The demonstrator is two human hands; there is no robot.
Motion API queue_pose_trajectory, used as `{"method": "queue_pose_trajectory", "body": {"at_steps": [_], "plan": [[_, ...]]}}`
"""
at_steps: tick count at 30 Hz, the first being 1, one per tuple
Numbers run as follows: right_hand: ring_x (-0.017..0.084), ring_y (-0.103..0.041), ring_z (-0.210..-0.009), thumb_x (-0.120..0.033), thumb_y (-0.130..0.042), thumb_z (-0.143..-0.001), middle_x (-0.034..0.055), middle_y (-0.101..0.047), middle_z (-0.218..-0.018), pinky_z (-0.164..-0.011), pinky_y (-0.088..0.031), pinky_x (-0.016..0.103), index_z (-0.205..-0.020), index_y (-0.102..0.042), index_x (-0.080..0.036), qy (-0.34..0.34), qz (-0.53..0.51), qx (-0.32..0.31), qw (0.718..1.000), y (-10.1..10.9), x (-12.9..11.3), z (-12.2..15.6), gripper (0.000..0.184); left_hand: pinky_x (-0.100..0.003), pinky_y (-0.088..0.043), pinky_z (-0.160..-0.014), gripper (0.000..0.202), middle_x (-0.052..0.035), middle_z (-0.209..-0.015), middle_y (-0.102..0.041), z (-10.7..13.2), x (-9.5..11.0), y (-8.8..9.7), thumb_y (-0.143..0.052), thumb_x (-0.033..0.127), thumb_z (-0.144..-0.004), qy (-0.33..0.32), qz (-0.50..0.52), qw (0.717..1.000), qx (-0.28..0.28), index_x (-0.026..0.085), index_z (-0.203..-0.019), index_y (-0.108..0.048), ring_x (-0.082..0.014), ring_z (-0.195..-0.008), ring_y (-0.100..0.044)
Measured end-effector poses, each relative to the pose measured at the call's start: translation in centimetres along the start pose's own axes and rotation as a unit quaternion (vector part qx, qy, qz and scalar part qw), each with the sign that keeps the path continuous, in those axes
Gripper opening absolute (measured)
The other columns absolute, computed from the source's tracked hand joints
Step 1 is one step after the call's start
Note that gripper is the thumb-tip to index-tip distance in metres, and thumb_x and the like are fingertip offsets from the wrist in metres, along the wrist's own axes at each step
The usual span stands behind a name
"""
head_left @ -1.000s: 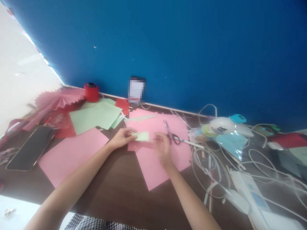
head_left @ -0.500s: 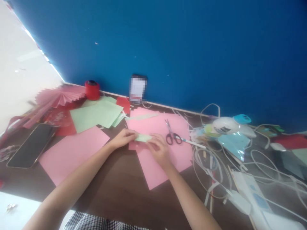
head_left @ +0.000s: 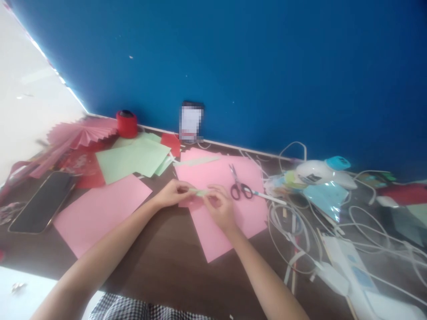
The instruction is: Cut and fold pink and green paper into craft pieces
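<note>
Between my two hands is a small strip of light green paper (head_left: 200, 193), pinched at both ends and seen nearly edge-on. My left hand (head_left: 174, 194) is closed on its left end, and my right hand (head_left: 220, 207) pinches the right end between thumb and fingers. Beneath them lie overlapping sheets of pink paper (head_left: 220, 235). A pair of dark-handled scissors (head_left: 239, 186) rests on the pink sheets just right of my right hand. Beyond my hands, a pale green strip (head_left: 196, 161) lies across the top of the pink sheets.
Left are another pink sheet (head_left: 103, 213), a phone (head_left: 43, 202), green sheets (head_left: 133, 158), a pink pleated paper fan (head_left: 82, 131) and a red roll (head_left: 126, 124). A phone-like device (head_left: 191, 122) leans on the blue wall. Tangled white cables (head_left: 293, 231) and a white glue gun-like tool (head_left: 316, 171) lie right.
The green strip shows a thinner face than before, tilted or folded narrower between my fingers. My hands stay in nearly the same place, and the view has shifted slightly.
</note>
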State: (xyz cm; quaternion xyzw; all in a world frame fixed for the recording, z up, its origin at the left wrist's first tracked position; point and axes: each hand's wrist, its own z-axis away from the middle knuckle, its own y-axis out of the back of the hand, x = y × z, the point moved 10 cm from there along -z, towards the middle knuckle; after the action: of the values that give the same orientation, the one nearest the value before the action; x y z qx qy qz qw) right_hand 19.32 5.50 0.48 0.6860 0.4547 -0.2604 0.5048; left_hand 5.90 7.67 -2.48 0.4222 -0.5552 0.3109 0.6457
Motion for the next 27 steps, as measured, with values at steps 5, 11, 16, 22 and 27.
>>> {"method": "queue_pose_trajectory", "body": {"at_steps": [5, 11, 16, 22, 27], "plan": [[0.019, -0.057, -0.090, -0.024, -0.057, -0.076, 0.0066, -0.059, -0.092, -0.078, -0.048, 0.034, -0.071, -0.060, -0.020, -0.031, -0.018, 0.001, 0.999, -0.2, 0.8, 0.1, 0.007, -0.023, -0.050, -0.063, 0.028, -0.0071, -0.080, -0.070, 0.0, 0.1, 0.2, -0.061, 0.036, -0.076, -0.001, 0.002, 1.000, 0.009, 0.012, -0.088, -0.068, -0.0161, -0.071, -0.064], [0.018, -0.057, -0.085, -0.023, -0.054, -0.078, 0.0055, -0.059, -0.088, -0.074, -0.048, 0.031, -0.072, -0.058, -0.019, -0.050, -0.060, 0.002, 0.997, -0.3, 1.6, 0.1, 0.008, -0.027, -0.052, -0.071, 0.031, -0.0089, -0.092, -0.070, 0.0, 0.2, 0.2, -0.064, 0.032, -0.072, 0.001, 0.018, 1.000, 0.009, 0.013, -0.096, -0.066, -0.0191, -0.081, -0.066], [0.017, -0.057, -0.080, -0.025, -0.056, -0.078, 0.0045, -0.059, -0.083, -0.070, -0.048, 0.030, -0.071, -0.058, -0.019, -0.069, -0.077, 0.017, 0.994, -0.1, 1.9, 0.2, 0.010, -0.028, -0.052, -0.075, 0.032, -0.0096, -0.093, -0.069, -0.2, 0.0, 0.2, -0.067, 0.034, -0.070, 0.021, 0.049, 0.997, 0.056, 0.012, -0.092, -0.067, -0.0219, -0.085, -0.066], [0.016, -0.058, -0.080, -0.025, -0.057, -0.078, 0.0041, -0.058, -0.083, -0.072, -0.048, 0.029, -0.071, -0.059, -0.018, -0.076, -0.096, 0.019, 0.992, -0.2, 1.9, 0.3, 0.010, -0.030, -0.054, -0.068, 0.036, -0.0106, -0.085, -0.070, -0.2, -1.7, -0.2, -0.069, 0.038, -0.066, 0.064, 0.142, 0.984, 0.092, 0.009, -0.088, -0.066, -0.0230, -0.076, -0.067], [0.015, -0.058, -0.074, -0.026, -0.056, -0.080, 0.0033, -0.058, -0.078, -0.068, -0.049, 0.028, -0.071, -0.059, -0.018, -0.091, -0.114, 0.026, 0.989, -0.2, 2.2, 0.3, 0.012, -0.030, -0.054, -0.068, 0.034, -0.0097, -0.082, -0.070, -0.2, -2.1, -0.3, -0.070, 0.037, -0.067, 0.062, 0.174, 0.975, 0.125, 0.009, -0.086, -0.065, -0.0223, -0.075, -0.067]]}}
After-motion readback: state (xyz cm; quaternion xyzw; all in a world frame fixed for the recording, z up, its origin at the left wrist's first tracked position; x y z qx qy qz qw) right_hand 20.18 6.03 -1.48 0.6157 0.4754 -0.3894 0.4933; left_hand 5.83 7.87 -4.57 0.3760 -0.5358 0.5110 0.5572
